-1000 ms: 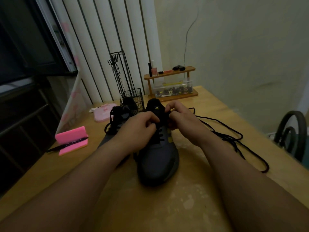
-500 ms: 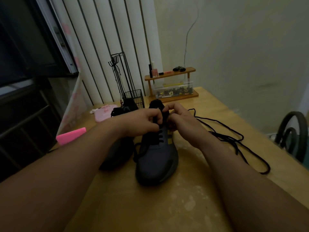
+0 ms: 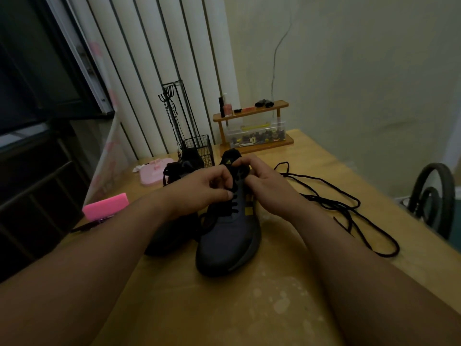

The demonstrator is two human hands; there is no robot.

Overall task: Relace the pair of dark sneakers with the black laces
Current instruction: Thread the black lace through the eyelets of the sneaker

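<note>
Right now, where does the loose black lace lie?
In the head view, the black lace lies tangled on the wooden table, on the right side, just right of the right hand and of the sneaker it holds.

Front sneaker: dark grey, yellow side stripes, upright on its sole, toe toward camera. Threaded lace crosses the lower eyelets. Second sneaker just beside it on the left, mostly hidden. Loose black lace sprawls to the right, apart.

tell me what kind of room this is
Likely a bedroom or similar home room: a wooden table against vertical blinds, a small shelf with cosmetics, and a wire jewellery stand.
</note>
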